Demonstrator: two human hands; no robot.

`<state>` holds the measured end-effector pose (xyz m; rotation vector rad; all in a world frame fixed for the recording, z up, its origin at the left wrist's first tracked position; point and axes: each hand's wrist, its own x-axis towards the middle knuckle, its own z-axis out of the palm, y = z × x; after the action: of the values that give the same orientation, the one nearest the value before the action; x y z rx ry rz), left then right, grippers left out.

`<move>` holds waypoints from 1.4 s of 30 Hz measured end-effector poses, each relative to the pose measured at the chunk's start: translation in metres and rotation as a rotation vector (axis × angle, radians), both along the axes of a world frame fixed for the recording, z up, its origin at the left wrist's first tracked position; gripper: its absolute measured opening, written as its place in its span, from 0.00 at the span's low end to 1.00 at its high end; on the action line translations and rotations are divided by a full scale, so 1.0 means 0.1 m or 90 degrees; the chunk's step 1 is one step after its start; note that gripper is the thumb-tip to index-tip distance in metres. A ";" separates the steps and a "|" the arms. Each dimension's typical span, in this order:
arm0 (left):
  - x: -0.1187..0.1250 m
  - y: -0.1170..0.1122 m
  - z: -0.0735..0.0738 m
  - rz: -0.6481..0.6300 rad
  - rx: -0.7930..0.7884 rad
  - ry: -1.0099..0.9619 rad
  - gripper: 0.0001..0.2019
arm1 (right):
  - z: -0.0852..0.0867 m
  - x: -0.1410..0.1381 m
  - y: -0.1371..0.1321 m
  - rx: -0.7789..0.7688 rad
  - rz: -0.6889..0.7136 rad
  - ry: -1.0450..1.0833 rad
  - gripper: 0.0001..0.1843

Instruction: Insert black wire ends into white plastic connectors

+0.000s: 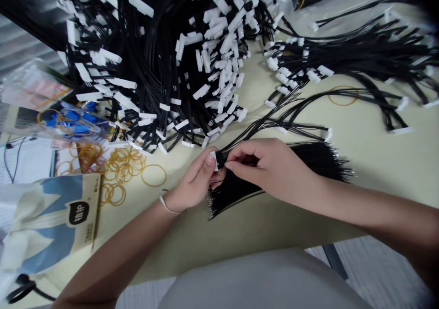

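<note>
Between the thumb and fingers of my left hand (195, 181) is a white wire connector (215, 160), with black wires (255, 125) running from it up to the right. My right hand (277, 167) is closed in a pinch just right of the connector, at a black wire whose end is hidden by the fingers. Beneath both hands lies a flat bundle of loose black wires (236, 193), with small shiny tips at its two ends. My right hand and forearm cover part of that bundle.
A large heap of black cables with white connectors (154, 71) fills the back of the table (192, 245). More cable bundles (360, 52) lie at the back right. At left are yellow rubber bands (123, 165), a bag with blue items (72, 121) and a blue-and-cream tissue pack (58, 217).
</note>
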<state>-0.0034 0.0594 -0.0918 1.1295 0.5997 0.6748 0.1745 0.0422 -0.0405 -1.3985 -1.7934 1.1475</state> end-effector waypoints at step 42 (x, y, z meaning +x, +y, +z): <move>0.03 0.10 0.02 0.015 -0.129 -0.043 0.19 | -0.07 0.05 0.03 0.438 0.068 -0.191 0.07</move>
<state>-0.0002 0.0698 -0.0895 0.9095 0.6099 0.6542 0.1793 0.0452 -0.0478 -1.0936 -2.2003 0.2951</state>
